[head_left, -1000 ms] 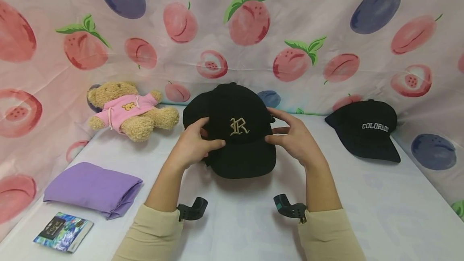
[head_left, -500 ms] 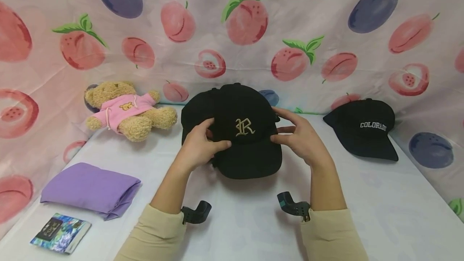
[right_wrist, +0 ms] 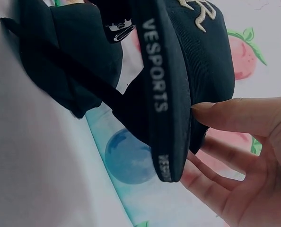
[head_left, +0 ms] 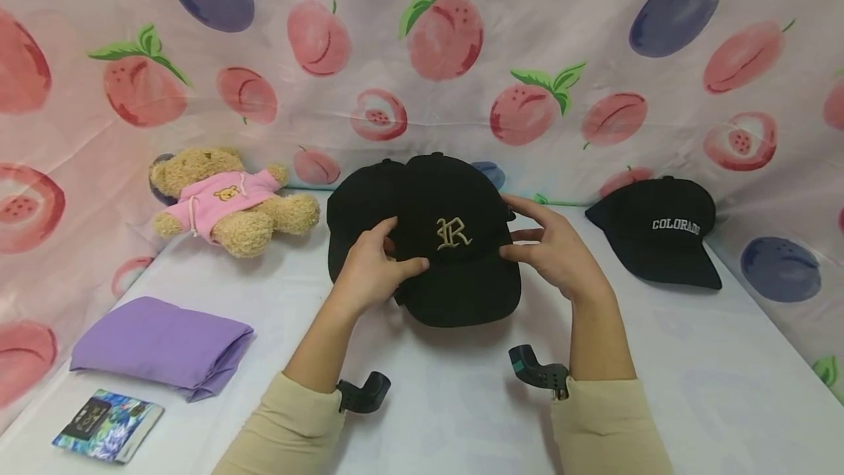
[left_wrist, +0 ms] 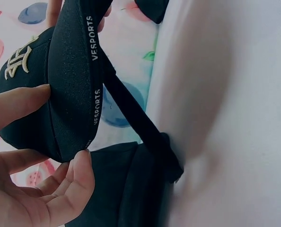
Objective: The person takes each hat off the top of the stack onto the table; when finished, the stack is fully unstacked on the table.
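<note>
R-logo cap (head_left: 458, 270): hanging above white table (head_left: 659, 365), being pinched at its sides by half-closed left hand (head_left: 372, 270) and right hand (head_left: 557, 255); partly hiding black cap (head_left: 359, 204) behind; being flanked by teddy bear (head_left: 227, 200) and COLORADO cap (head_left: 666, 240).

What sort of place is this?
Probably a makeshift tabletop recording setup: white table, fruit-print fabric backdrop hung behind it, and a black wrist camera on each arm.

Teddy (head_left: 232, 200) on L; purp. cloth (head_left: 161, 344) nr blue pkt (head_left: 108, 427); COLORADO cap (head_left: 659, 240) R.
</note>
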`<state>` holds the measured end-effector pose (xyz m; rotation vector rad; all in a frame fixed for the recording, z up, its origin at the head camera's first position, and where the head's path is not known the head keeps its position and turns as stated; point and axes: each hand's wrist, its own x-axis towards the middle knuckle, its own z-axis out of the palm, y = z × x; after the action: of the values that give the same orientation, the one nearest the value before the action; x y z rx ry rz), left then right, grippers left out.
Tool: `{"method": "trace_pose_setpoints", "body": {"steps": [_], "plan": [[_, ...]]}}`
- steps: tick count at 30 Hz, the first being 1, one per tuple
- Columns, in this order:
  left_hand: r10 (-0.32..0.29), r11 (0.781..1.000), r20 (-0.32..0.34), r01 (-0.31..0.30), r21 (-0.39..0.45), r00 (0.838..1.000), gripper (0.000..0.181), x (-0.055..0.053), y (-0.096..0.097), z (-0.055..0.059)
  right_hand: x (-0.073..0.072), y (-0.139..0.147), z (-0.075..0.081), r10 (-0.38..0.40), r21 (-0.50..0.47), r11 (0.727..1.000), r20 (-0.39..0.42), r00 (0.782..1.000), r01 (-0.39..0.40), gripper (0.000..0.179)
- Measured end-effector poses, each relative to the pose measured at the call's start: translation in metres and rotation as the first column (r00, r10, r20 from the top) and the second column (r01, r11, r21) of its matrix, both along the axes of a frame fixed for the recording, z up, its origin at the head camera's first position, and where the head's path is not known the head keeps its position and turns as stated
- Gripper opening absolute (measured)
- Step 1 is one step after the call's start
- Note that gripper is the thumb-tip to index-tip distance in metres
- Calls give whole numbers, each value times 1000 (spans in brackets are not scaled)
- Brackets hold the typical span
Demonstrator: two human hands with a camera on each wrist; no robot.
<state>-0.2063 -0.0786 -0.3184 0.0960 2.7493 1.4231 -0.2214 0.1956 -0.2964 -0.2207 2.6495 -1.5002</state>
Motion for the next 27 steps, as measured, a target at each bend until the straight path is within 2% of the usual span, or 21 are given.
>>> {"method": "trace_pose_setpoints", "body": {"steps": [14, 27], "plan": [[1, 999, -25, 0, 37, 1000, 86, 0, 14, -13, 0, 8, -2, -29, -10, 1000, 25, 999, 29, 83], [6, 999, -15, -5, 48, 1000, 86, -1, 23, -14, 0, 16, -7, -9, -30, 1000, 12, 1000, 10, 83]]}}
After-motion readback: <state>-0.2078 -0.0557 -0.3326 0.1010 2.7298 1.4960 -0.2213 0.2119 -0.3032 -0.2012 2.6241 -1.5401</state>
